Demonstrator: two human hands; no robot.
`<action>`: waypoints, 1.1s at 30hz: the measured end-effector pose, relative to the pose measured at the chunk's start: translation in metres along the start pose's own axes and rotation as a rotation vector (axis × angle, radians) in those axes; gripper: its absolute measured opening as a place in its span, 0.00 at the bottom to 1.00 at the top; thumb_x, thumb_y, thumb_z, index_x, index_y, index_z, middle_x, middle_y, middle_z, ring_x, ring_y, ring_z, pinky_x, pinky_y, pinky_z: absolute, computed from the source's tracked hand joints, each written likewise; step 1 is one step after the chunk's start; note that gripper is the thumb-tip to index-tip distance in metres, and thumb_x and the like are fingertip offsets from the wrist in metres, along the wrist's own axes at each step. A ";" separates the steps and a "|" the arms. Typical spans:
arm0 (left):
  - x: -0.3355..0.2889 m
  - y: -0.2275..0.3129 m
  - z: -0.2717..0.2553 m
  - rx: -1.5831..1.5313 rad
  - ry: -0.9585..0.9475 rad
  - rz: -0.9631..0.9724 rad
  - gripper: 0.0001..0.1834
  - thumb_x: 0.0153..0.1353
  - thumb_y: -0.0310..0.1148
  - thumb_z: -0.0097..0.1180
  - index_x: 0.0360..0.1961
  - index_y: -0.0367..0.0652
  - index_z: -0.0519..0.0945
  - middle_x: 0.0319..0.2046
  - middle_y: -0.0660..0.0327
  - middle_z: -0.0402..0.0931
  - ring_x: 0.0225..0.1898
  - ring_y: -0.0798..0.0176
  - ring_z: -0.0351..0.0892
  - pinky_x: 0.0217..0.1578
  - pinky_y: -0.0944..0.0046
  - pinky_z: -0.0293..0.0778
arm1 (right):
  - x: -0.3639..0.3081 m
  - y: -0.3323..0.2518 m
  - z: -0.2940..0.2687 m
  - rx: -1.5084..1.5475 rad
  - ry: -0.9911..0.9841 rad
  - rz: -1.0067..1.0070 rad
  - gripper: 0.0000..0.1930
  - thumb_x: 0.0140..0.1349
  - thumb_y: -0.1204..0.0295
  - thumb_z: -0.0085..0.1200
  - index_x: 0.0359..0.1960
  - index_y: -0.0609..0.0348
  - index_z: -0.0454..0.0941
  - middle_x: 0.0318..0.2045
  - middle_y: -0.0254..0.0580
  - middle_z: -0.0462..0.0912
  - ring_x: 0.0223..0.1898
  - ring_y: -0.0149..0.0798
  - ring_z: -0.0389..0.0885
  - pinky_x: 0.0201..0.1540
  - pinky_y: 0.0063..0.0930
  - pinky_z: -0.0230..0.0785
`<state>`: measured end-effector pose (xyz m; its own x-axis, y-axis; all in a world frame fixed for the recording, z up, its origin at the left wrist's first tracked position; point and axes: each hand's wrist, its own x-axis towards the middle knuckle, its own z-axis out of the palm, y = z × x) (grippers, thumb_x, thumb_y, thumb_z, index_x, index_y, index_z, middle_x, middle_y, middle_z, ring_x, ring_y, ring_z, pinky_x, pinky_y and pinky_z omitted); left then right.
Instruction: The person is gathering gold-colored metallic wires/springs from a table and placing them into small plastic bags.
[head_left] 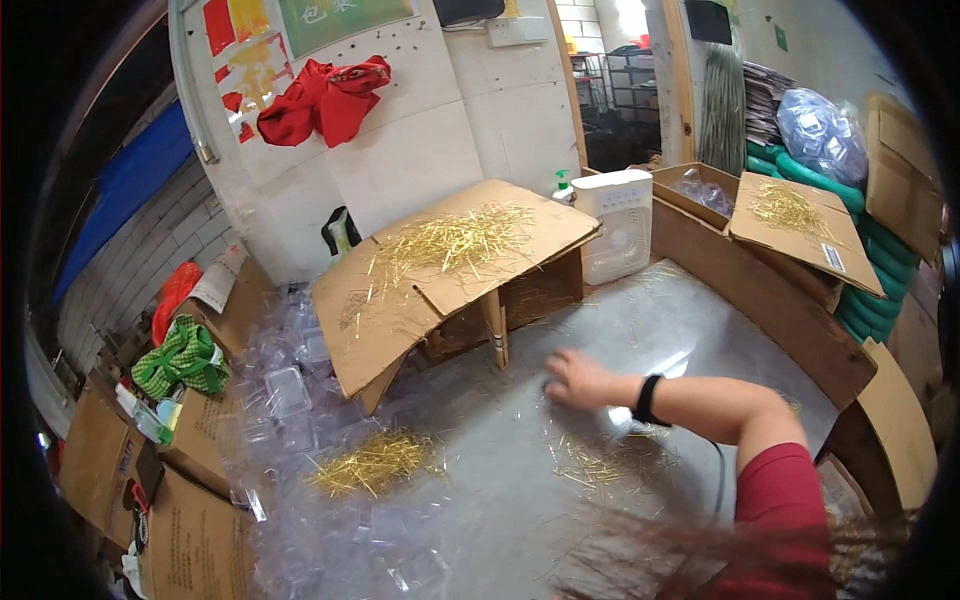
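Observation:
My right hand point(580, 381) reaches in from the right over the grey tabletop point(520, 440), a black band on its wrist. Its fingers are curled downward, slightly blurred, close to the surface. A small dark spot shows by the fingertips, and whatever lies under them is hidden. Thin gold strips, like twist ties point(600, 465), are scattered on the table below the wrist. A denser heap of gold strips point(375, 462) lies to the left, among clear plastic boxes point(290, 392). More gold strips point(455, 240) cover the top of a cardboard box stand point(375, 350). My left hand is out of view.
A white box fan point(613, 225) and a green-topped pump bottle point(563, 187) stand behind. Long cardboard walls point(760, 290) border the right side, with a strip-covered flap point(800, 225) above. Cartons point(195, 540) and a green checked bag point(180, 358) are at left. A dark cable point(720, 480) lies near my arm.

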<state>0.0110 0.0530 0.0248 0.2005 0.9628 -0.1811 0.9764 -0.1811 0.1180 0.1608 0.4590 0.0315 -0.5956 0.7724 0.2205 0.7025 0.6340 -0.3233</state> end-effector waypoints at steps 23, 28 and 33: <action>-0.020 0.004 0.007 -0.055 0.046 -0.024 0.49 0.53 0.64 0.58 0.68 0.42 0.67 0.70 0.49 0.57 0.72 0.40 0.53 0.64 0.20 0.43 | 0.049 -0.102 0.029 -0.119 -0.004 -0.257 0.19 0.65 0.58 0.54 0.47 0.61 0.77 0.46 0.55 0.78 0.48 0.56 0.76 0.55 0.45 0.71; -0.029 0.011 0.007 -0.044 0.054 0.004 0.49 0.52 0.65 0.59 0.68 0.42 0.68 0.70 0.49 0.58 0.72 0.40 0.54 0.64 0.20 0.43 | 0.086 -0.089 0.063 -0.141 -0.330 0.034 0.39 0.69 0.45 0.44 0.76 0.51 0.52 0.76 0.47 0.53 0.77 0.58 0.47 0.75 0.57 0.44; -0.036 0.007 0.006 -0.032 0.079 0.023 0.50 0.51 0.66 0.60 0.67 0.42 0.69 0.70 0.49 0.59 0.71 0.40 0.55 0.64 0.19 0.44 | 0.001 -0.152 0.049 -0.212 -0.530 -0.162 0.43 0.69 0.34 0.33 0.78 0.47 0.46 0.79 0.41 0.43 0.78 0.60 0.36 0.71 0.75 0.34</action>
<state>0.0113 0.0154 0.0261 0.2149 0.9715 -0.1002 0.9682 -0.1984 0.1526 0.0344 0.3613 0.0354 -0.7766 0.5756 -0.2561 0.6165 0.7780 -0.1210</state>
